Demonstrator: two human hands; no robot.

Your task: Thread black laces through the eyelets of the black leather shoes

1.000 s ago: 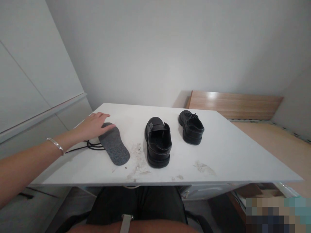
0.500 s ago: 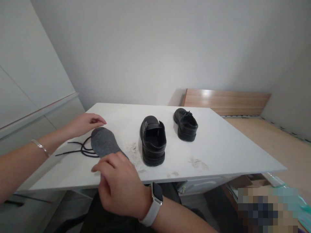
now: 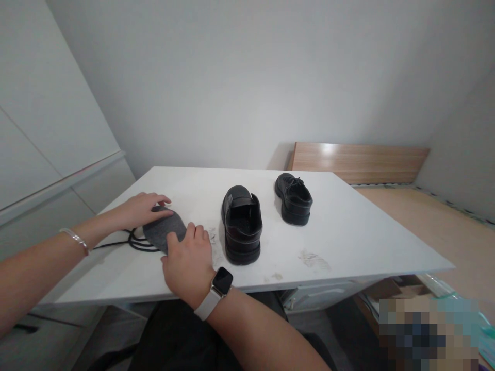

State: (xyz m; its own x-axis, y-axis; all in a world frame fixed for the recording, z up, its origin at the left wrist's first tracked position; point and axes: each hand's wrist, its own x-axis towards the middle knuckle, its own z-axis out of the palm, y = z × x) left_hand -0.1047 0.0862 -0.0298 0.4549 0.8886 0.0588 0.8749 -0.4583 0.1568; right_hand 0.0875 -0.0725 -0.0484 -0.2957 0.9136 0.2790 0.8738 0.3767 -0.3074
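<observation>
Insole (image 3: 164, 230), one: its length slants from your spread left hand (image 3: 142, 211), far end, to your right hand (image 3: 190, 268), grip unclear.

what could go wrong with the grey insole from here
The black cord runs up to the grey insole, so it might drag along if the insole moves. Dirt smudges on the table by the right hand could rub onto the insole. The nearer shoe stands close to that hand and might get bumped.
</observation>
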